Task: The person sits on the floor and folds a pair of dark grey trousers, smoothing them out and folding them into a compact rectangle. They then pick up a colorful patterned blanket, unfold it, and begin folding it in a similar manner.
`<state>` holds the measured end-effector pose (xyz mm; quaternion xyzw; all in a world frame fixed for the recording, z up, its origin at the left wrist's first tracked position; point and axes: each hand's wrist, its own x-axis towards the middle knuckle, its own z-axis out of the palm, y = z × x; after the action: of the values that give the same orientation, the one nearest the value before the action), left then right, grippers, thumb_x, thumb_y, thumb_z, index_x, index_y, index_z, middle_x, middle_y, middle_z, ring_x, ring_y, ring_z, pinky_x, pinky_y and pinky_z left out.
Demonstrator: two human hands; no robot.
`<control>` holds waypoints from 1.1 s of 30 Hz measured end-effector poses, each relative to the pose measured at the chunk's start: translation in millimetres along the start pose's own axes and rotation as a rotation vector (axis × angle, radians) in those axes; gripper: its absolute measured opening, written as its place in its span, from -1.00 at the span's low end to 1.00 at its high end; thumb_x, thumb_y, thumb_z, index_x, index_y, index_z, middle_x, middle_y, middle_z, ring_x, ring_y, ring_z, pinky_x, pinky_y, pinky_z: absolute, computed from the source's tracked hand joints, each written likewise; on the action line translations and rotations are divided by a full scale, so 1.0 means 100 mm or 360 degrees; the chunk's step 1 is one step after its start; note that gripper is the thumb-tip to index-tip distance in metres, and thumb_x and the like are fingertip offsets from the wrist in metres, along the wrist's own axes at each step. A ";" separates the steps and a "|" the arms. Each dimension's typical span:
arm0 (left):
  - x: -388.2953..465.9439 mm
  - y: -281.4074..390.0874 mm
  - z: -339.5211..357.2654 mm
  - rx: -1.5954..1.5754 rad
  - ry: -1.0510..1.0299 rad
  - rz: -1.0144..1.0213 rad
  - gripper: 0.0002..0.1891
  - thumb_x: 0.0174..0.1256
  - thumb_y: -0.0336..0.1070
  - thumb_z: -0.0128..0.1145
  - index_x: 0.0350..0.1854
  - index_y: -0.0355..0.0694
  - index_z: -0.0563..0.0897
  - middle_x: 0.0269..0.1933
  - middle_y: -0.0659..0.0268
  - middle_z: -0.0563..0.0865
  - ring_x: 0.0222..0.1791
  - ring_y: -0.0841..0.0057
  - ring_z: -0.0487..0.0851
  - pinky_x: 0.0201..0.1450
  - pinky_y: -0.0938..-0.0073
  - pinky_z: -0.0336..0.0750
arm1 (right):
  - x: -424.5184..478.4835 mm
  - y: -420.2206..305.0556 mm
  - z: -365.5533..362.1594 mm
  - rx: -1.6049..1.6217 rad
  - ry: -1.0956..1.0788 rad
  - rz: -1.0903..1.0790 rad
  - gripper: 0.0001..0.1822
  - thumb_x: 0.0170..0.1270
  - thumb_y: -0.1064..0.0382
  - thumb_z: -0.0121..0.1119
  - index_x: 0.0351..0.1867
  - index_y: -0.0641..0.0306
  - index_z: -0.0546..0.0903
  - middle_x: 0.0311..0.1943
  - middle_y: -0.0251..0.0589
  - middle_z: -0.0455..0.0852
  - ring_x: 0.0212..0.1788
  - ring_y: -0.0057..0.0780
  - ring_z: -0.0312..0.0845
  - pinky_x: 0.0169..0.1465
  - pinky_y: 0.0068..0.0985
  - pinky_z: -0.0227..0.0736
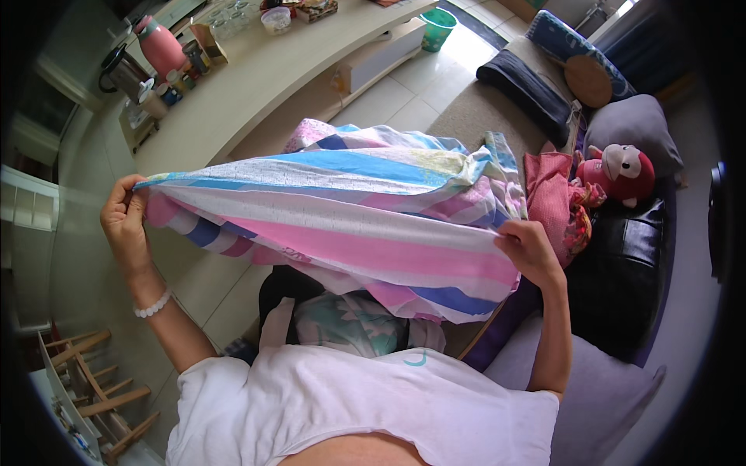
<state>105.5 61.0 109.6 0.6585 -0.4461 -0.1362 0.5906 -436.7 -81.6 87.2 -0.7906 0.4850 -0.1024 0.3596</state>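
A large striped cloth (373, 233), like a bed sheet or quilt cover, stretches across the view in pink, white, light blue and dark blue. My left hand (125, 212) pinches one corner at the far left between thumb and fingers. On the right, my right hand (527, 247) grips the cloth's edge in a closed fist. Between the hands the upper edge is pulled fairly taut, while the rest hangs in folds over my lap and beyond. Part of the fabric lies bunched near the sofa, and its lower layers are hidden.
Ahead stands a long pale table (280, 76) bearing a pink thermos jug (160, 46), glasses and jars. A green bin (437, 29) is on the tiled floor. Along the right, the sofa holds a red plush monkey (618, 175), grey cushions and a black leather item (620, 279). Wooden stool legs (105, 390) show lower left.
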 end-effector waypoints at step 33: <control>0.10 -0.07 -0.03 0.0009 -0.0101 -0.0141 -0.93 0.34 -0.50 0.07 -0.27 -0.32 0.62 -0.41 0.52 0.56 -0.46 0.84 0.39 -0.42 0.79 0.25 | 0.50 0.25 -0.34 0.0984 0.0014 -0.0201 -0.91 0.00 0.52 0.31 -0.47 0.46 0.60 -0.29 -0.31 0.54 -0.25 -0.62 0.44 -0.21 -0.69 0.30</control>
<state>116.7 54.8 108.1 0.6747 -0.4353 -0.1819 0.5677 -446.3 -146.2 85.5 -0.6719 0.3823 -0.2705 0.5737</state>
